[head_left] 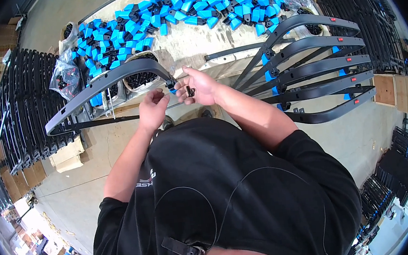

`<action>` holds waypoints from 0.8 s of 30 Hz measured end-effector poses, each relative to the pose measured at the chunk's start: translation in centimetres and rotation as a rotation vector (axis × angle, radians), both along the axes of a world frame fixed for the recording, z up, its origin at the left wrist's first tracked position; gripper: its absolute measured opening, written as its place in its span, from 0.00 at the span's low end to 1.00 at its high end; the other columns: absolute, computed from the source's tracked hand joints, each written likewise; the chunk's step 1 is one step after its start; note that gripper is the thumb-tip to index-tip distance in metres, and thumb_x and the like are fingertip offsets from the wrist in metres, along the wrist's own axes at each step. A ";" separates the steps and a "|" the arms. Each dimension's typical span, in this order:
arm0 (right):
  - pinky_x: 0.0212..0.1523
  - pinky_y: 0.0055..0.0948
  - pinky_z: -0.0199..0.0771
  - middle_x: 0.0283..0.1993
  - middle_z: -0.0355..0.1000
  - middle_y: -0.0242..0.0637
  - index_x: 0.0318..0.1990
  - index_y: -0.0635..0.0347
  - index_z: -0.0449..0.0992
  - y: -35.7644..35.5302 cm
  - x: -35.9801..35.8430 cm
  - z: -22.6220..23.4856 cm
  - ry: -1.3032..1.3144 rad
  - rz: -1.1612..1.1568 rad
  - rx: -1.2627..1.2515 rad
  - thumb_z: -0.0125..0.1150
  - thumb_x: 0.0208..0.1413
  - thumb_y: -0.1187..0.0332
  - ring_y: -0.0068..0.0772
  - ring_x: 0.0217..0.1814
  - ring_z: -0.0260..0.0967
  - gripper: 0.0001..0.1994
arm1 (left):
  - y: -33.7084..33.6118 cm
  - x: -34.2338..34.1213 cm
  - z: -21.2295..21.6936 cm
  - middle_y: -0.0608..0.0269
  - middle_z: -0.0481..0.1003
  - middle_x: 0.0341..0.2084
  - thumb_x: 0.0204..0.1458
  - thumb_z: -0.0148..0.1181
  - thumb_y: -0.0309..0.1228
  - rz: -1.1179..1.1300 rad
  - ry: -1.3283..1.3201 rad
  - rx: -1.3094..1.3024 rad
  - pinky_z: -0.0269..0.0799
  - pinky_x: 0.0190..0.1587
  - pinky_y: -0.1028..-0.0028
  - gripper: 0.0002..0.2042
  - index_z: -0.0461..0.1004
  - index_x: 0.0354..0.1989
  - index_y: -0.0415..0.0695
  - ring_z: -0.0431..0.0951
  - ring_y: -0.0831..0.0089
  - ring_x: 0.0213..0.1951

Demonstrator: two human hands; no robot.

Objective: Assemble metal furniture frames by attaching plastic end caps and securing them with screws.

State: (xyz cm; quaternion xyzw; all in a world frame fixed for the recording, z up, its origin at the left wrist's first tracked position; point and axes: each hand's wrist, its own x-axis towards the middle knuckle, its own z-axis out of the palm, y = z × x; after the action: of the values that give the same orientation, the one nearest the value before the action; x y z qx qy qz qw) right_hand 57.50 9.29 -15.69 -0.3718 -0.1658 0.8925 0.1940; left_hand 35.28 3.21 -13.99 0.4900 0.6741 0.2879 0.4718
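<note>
1. Fingers of the left hand [153, 110] bunch together (pinching what, I cannot tell); those of the right hand [201, 86] curl inward.
2. Curved dark-grey metal-looking frame [106, 76] ends beside both hands, presumably for close work.
3. Blue-and-black plastic-looking blocks [212, 4] lie heaped beyond, probably for reach.
4. Small black fitting [189, 91] sits in the right fingers, likely for readiness.

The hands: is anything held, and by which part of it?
The right hand holds a small dark piece; which part is gripped is unclear. Whether the left hand, near the curved frame, holds anything cannot be told.
</note>
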 end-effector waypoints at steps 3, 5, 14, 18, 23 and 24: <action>0.49 0.45 0.79 0.42 0.78 0.49 0.49 0.68 0.75 -1.4 0.3 3.2 0.269 -0.090 -0.134 0.39 0.67 0.33 0.48 0.48 0.79 0.38 | -0.2 1.0 5.4 0.56 0.79 0.38 0.54 0.67 0.31 -0.258 0.087 0.428 0.78 0.42 0.68 0.12 0.78 0.44 0.39 0.80 0.67 0.39; 0.55 0.46 0.75 0.48 0.77 0.49 0.54 0.68 0.74 -1.6 -0.1 3.4 0.408 -0.083 -0.098 0.40 0.66 0.33 0.48 0.53 0.77 0.39 | 0.5 1.5 7.1 0.56 0.79 0.39 0.49 0.70 0.30 -0.348 0.170 0.544 0.76 0.45 0.65 0.14 0.79 0.44 0.41 0.79 0.60 0.41; 0.59 0.43 0.68 0.53 0.74 0.43 0.59 0.67 0.70 -1.9 -2.6 4.0 0.190 -0.054 -0.014 0.41 0.65 0.33 0.40 0.54 0.71 0.40 | 0.7 2.6 7.3 0.56 0.79 0.41 0.46 0.70 0.30 -0.643 0.423 0.599 0.74 0.52 0.59 0.13 0.81 0.41 0.42 0.77 0.54 0.45; 0.57 0.42 0.68 0.52 0.74 0.41 0.57 0.65 0.71 -2.2 -2.7 4.9 0.151 -0.042 0.020 0.43 0.66 0.34 0.39 0.53 0.71 0.37 | 0.6 2.7 7.0 0.55 0.80 0.39 0.47 0.70 0.29 -0.619 0.389 0.531 0.74 0.52 0.59 0.12 0.81 0.40 0.41 0.77 0.54 0.46; 0.33 0.31 0.70 0.35 0.74 0.34 0.43 0.61 0.76 -1.9 -1.9 2.7 0.071 -0.153 -0.005 0.53 0.67 0.49 0.29 0.33 0.71 0.21 | 0.7 2.5 6.7 0.55 0.81 0.37 0.50 0.70 0.26 -0.444 0.298 0.582 0.78 0.44 0.66 0.09 0.81 0.40 0.41 0.81 0.61 0.39; 0.33 0.31 0.70 0.35 0.74 0.34 0.43 0.61 0.76 -2.0 -1.4 2.1 0.072 -0.155 -0.004 0.53 0.67 0.49 0.29 0.33 0.71 0.21 | 0.6 2.4 6.7 0.55 0.81 0.37 0.50 0.70 0.26 -0.446 0.298 0.582 0.78 0.44 0.66 0.09 0.81 0.40 0.41 0.81 0.61 0.39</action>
State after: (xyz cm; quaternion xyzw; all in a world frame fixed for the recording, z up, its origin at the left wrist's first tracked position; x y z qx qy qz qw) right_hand 56.06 7.29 -13.62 -0.3516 -0.1275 0.8880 0.2675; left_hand 37.66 3.84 -7.25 0.7742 0.5024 0.2830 0.2610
